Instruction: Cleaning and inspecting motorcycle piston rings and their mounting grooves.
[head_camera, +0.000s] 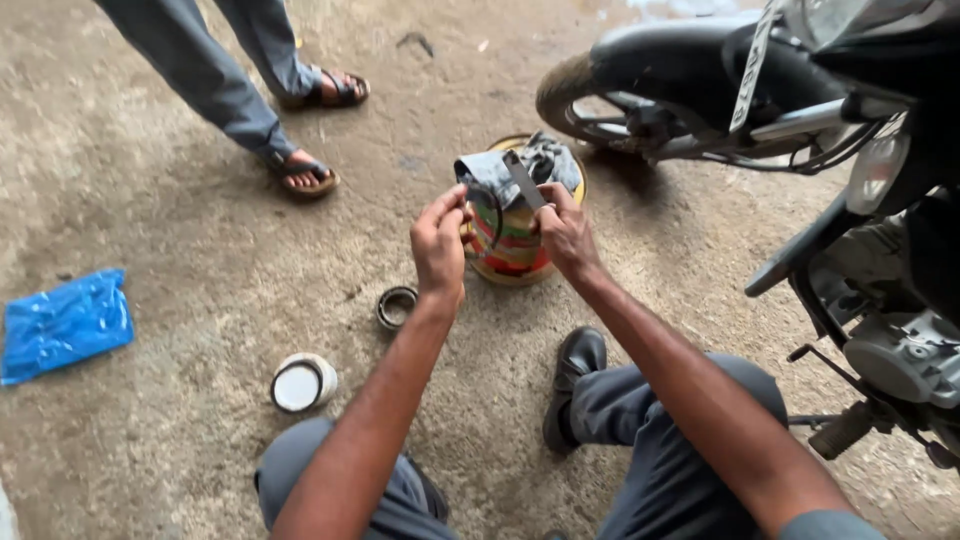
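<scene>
Left hand (438, 245) fingers pinched on a thin dark ring (487, 215); right hand (566, 232) gripping a flat metal strip (523, 180). Both held above the striped tin (510, 255) with a grey rag (520, 165) on it. Bearing (396, 306) on the ground nearby.

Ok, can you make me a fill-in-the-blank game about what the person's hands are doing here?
1. The right hand holds a flat grey metal ____.
2. The left hand pinches a thin dark ____.
3. A grey rag lies on top of a striped ____.
4. On the ground near the left forearm lies a metal bearing, and beside it a small tin with a ____ top.

Missing words: strip; ring; can; white
</scene>
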